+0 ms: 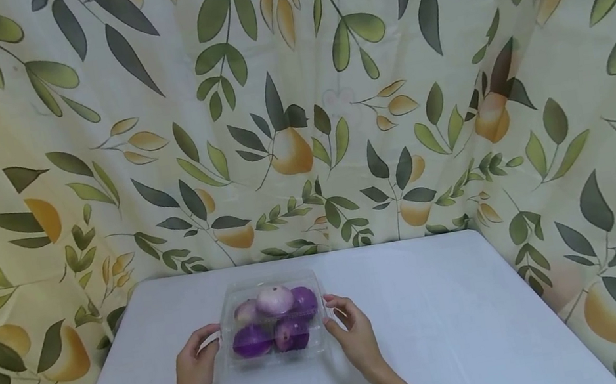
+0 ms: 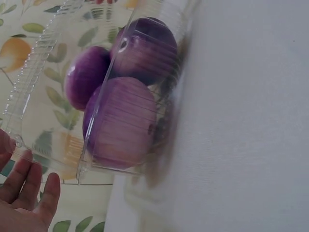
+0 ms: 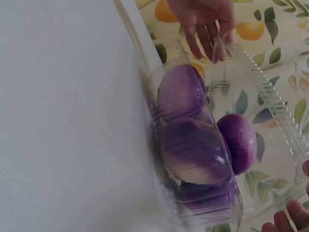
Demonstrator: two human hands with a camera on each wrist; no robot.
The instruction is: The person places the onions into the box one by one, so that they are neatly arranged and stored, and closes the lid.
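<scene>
A clear plastic clamshell box (image 1: 231,356) sits on the white table, holding several round purple-and-white vegetables (image 1: 252,341) that look like onions. In both wrist views its ribbed lid (image 3: 270,94) stands raised above the base, tilted. My left hand (image 1: 193,368) is at the box's left side, thumb and fingertips pinching the lid's corner; the other fingers extend loosely in the left wrist view. At the opposite side, my right hand (image 1: 361,340) pinches the lid's other corner between thumb and fingers. Only its fingertips (image 3: 294,212) show at the right wrist view's edge.
The white tabletop (image 1: 452,316) extends around the box on all sides. Behind it hangs a curtain (image 1: 310,205) printed with leaves and orange fruit, which also lines the left and right sides.
</scene>
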